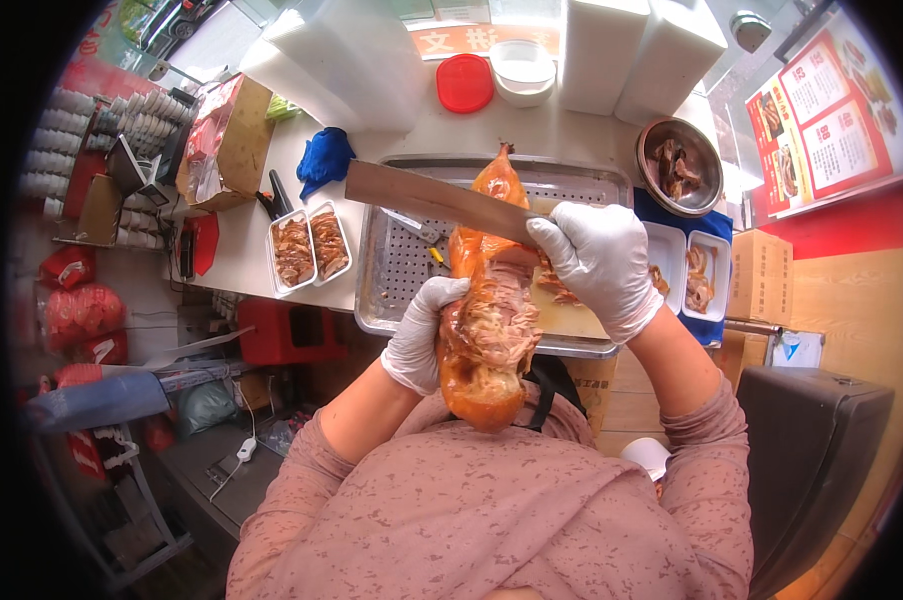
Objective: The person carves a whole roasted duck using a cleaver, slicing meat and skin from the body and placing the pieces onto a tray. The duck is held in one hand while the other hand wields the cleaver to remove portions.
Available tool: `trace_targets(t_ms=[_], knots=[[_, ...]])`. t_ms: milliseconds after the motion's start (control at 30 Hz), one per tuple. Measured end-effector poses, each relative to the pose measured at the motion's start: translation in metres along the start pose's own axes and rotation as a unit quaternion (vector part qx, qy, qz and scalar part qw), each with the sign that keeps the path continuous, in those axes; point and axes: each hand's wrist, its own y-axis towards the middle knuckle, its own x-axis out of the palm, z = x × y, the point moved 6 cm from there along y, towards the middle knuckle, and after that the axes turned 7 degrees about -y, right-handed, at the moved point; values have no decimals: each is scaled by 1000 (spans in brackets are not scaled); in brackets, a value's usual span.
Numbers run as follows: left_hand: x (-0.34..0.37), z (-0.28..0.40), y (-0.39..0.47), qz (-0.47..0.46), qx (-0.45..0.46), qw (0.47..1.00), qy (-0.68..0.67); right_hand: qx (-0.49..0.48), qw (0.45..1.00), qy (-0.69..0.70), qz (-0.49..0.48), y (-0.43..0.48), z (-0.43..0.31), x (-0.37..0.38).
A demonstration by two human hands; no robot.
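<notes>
My left hand (427, 334), in a white glove, grips the side of a roast duck (496, 322). The duck points away from me, and part of its skin is gone, baring pale shredded meat. My gloved right hand (598, 262) holds a long knife (436, 202) whose broad blade lies across the duck's upper part, pointing left. Beneath them is a perforated metal tray (406, 259) with a yellowish cutting board (571, 322) on its right side. Pieces of meat (556, 283) on the board are partly hidden by my right hand. Kitchen shears (421, 229) lie in the tray.
Two white trays of sliced meat (294, 251) stand left of the metal tray, near a blue cloth (324, 159). To the right are more white trays (703, 274) and a steel bowl of bones (679, 166). Tall white container stacks (609, 52) line the back, beside a red lid (464, 82).
</notes>
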Motion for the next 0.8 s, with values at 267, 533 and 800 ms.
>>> trace_targets(t_ms=[267, 533, 800], knots=[[-6, 5, -3, 8, -10, 1000, 1, -55, 997, -59, -16, -22, 28, -2], [7, 6, -4, -16, -23, 1000, 0, -49, 998, -27, -43, -24, 25, 6], [14, -1, -1, 5, -36, 999, -22, -53, 997, 40, -34, -33, 27, 14]])
